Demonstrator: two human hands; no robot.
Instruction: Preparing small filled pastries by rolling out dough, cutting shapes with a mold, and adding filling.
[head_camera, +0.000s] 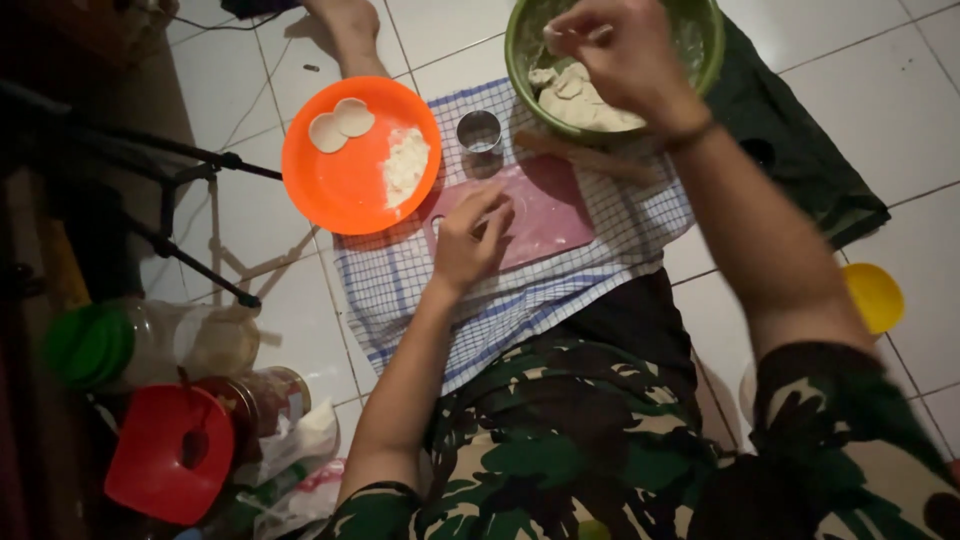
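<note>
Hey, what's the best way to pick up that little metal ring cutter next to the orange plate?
Take the metal ring cutter by its outer wall, coming straight down from above with thumb and fingers on opposite sides. It stands upright on the checked cloth with its open end up. The orange plate and green bowl sit close on either side, so a sideways approach looks cramped.

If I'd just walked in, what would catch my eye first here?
Probably the orange plate on the floor, upper left, holding two pale dough rounds and a heap of white flour. Next, the green bowl of dough at the top, with the right hand pinching a bit above it. In the middle, the left hand presses on a pink board laid on a checked cloth.
</note>
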